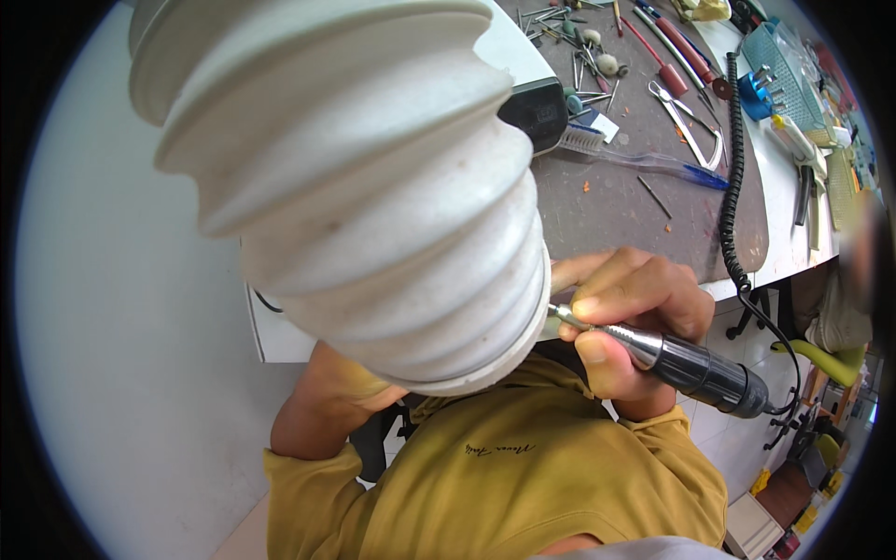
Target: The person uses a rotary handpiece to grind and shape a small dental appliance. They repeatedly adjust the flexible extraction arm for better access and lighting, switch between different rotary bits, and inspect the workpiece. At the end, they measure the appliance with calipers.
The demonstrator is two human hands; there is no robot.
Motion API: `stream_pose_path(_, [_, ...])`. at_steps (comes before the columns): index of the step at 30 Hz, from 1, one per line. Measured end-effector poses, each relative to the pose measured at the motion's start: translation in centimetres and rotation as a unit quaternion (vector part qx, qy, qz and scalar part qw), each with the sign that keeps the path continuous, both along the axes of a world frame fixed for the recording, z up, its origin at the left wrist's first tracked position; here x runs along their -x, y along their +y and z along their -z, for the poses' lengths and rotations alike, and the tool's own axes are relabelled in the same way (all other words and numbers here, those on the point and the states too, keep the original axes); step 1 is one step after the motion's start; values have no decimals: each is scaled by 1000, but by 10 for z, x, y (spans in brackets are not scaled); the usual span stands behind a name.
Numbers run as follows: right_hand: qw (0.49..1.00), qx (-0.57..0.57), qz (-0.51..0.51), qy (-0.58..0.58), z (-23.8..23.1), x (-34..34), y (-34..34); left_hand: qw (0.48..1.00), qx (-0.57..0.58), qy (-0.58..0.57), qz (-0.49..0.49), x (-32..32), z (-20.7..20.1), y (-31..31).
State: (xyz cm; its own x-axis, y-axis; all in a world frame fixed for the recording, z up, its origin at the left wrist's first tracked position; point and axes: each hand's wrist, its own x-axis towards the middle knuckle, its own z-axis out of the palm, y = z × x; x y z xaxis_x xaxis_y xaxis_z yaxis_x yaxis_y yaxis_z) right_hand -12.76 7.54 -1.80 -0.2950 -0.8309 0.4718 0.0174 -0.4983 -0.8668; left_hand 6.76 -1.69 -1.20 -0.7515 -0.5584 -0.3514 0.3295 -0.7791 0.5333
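A rotary handpiece, black with a silver collar, is gripped in my right hand. Thumb and fingers pinch its metal front end, and the tip points left behind the hose. A wide white corrugated hose fills the upper left and middle, its round mouth hanging close above my hands. My left hand shows only around the wrist, below the hose mouth. The hose covers its fingers, and anything they hold is hidden.
A grey mat bears a blue-handled toothbrush, white metal calipers and several small grinding bits. A coiled black cord hangs over the table's right edge toward the handpiece. At the far right stands a light-blue basket.
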Motion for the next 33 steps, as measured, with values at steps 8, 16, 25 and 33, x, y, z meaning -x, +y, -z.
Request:
stream_pose_path(8, [1000, -8, 1, 15, -2, -1, 0, 1000, 6, 29, -2, 3, 2, -1])
stream_pose_path(16, [1000, -24, -10, -8, -5, 0, 0, 996, -57, 65, 1, 2, 1, -3])
stream_pose_path(25, [1000, -19, -19, 0, -4, 1, 0, 992, 11, 111, 53, -6, 29, -11])
stream_pose_path(33, [999, -27, -32, -34, -3, 2, 1, 997, -34, 68, 20, 5, 0, -5])
